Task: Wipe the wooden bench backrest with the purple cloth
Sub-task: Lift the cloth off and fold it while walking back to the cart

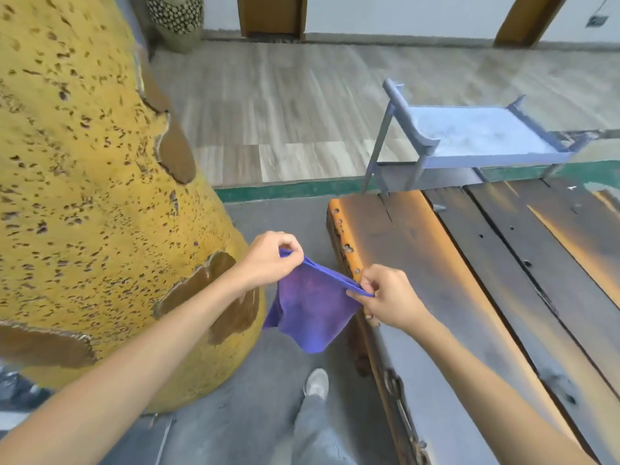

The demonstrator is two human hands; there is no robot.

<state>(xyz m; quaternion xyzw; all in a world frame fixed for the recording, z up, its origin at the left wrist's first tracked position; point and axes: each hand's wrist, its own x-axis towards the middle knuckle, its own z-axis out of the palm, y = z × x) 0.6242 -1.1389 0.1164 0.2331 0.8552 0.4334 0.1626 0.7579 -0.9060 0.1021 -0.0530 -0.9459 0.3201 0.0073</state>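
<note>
Beside the end of a dark, weathered wooden bench (436,263) with orange-worn streaks and small holes along its edge, a person is holding a soft purple cloth (312,310) up in the air with both hands. The left hand (271,260) is pinching one upper corner between curled fingers and thumb, and the right hand (385,297) is pinching the other upper corner the same way — the top hem is running taut between them while the rest is hanging loose below. The cloth is hanging over the grey floor (255,397), just beside the bench's end and apart from its planks. Its broad plank surface is stretching away to the right, with gaps showing between the boards. To the left, a large yellow pitted sculpture (84,162) with brown patches is rising from the floor. Beyond the bench, a small light-blue metal-legged chair (469,135) is standing near a green painted strip (285,191) — behind it, pale wood-look flooring (285,112) is reaching to a white wall with brown door frames. A grey trouser leg and a pale shoe (317,384) are showing below the cloth.
</note>
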